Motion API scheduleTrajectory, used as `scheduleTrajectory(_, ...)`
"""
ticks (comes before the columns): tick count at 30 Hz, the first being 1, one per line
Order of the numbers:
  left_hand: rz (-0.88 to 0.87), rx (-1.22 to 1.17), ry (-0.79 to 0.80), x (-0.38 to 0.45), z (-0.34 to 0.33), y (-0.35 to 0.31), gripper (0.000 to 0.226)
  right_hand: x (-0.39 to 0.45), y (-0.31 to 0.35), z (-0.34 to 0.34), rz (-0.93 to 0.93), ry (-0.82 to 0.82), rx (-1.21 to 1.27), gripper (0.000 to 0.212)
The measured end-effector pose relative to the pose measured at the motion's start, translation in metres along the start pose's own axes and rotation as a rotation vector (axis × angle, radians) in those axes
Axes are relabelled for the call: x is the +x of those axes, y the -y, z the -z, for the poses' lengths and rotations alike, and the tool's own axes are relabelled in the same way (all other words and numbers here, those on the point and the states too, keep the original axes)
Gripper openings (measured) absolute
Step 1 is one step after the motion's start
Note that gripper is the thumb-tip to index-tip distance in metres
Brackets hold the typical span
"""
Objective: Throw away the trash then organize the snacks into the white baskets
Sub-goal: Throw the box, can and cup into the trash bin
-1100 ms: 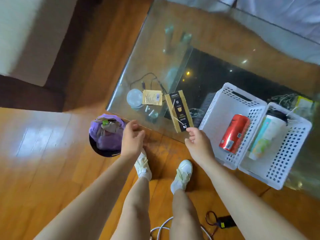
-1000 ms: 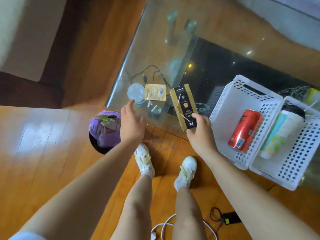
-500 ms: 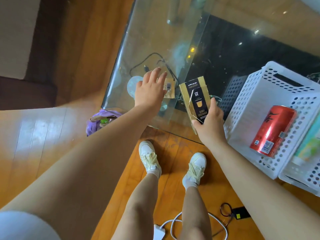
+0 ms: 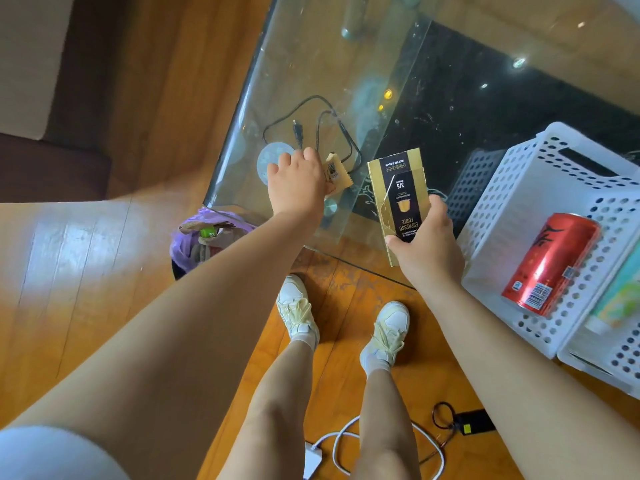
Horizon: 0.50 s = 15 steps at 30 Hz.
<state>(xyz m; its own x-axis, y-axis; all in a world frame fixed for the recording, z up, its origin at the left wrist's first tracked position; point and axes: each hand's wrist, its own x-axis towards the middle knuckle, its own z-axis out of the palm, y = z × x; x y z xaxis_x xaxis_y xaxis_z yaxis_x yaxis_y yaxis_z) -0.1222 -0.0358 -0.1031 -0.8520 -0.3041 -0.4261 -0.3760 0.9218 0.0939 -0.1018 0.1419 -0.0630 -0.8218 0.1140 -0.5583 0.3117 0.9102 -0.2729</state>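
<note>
My right hand (image 4: 427,251) grips a gold and black espresso box (image 4: 398,195) lifted off the glass table (image 4: 329,64). My left hand (image 4: 294,185) is closed on a small tan packet (image 4: 337,173) near the table's front left corner, next to a round clear lid (image 4: 272,157). A white basket (image 4: 509,188) at the right holds a red can (image 4: 550,261). The second white basket (image 4: 620,362) beside it holds a pale green bottle (image 4: 620,296). A bin lined with a purple bag (image 4: 188,242) stands on the floor, left of the table corner, with trash inside.
A black cable (image 4: 311,123) lies on the glass behind the packet. My two feet in white shoes (image 4: 298,313) stand on the wooden floor by the table edge. A white cord (image 4: 346,441) and a black charger (image 4: 472,422) lie on the floor behind them.
My right hand took the espresso box and raised it off the glass. My left hand moved from near the bin to the tan packet and closed on it. The view shifted closer.
</note>
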Motion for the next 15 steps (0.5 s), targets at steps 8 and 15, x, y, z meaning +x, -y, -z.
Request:
scheduleTrajectory(8,0.340,-0.594,-0.017,-0.072,-0.009,0.016,0.029,-0.008,0.006,-0.007,0.104,0.078,0.016,0.094)
scheduleTrajectory(15,0.901,-1.183,-0.016,-0.160,-0.038,0.093,0.020,-0.061,0.028,-0.043,0.314,0.468,0.237,0.093)
